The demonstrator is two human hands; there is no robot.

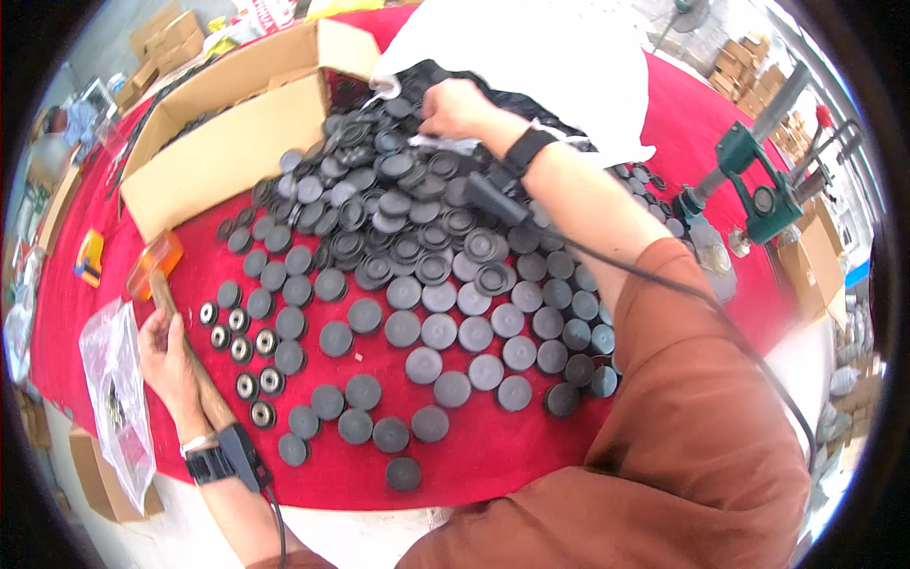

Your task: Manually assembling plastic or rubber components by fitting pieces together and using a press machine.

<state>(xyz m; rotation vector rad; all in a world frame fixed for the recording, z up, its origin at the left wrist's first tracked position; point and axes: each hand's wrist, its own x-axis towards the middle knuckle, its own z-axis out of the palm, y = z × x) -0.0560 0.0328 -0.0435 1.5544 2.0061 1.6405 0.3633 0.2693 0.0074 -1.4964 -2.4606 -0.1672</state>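
Observation:
My left hand [169,358] is closed around the wooden handle of a mallet [154,266] with an orange, see-through head, at the left of the red-covered table. At the far side, my right hand [458,109] reaches to the back of a heap of black round rubber caps [389,204], beside a black plastic bag [498,95]. Its fingers are curled, and what they hold is hidden. More black discs [438,332] lie flat and spread out in front of the heap. Right of the mallet handle stand several black rings with metal centres [241,349].
An open cardboard box [223,147] stands at the back left, and a white sack [531,66] lies at the back. To the right is a green lever press [754,185]. A clear plastic bag [116,398] and a yellow tape dispenser [90,256] lie at the left edge.

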